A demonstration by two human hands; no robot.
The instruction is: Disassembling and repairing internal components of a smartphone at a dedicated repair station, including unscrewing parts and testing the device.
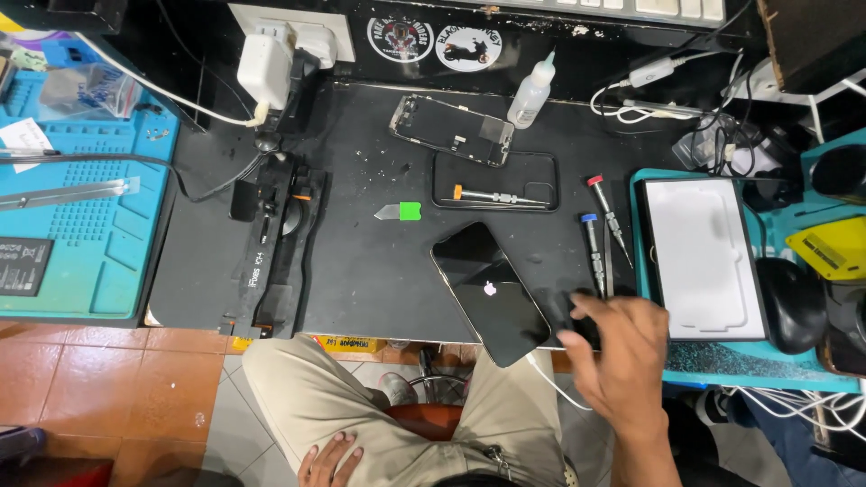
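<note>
A dark smartphone (pixel 487 290) lies back-up and slanted at the front edge of the black work mat (pixel 379 271), its near corner overhanging. My right hand (pixel 622 352) hovers just right of it with fingers spread, fingertips near the mat's front right corner, holding nothing. My left hand (pixel 329 458) rests flat on my thigh below the table. Two screwdrivers, blue-capped (pixel 592 245) and red-capped (pixel 609 216), lie just beyond my right hand. A green-handled pry blade (pixel 400 212) sits mid-mat.
Farther back lie a detached phone screen assembly (pixel 451 131), an empty black phone frame (pixel 493 180) with an orange-tipped screwdriver (pixel 496 196) in it, and a dropper bottle (pixel 532 93). A white screen panel (pixel 699 257) and black mouse (pixel 791 302) sit right; a blue mat (pixel 86 234) left.
</note>
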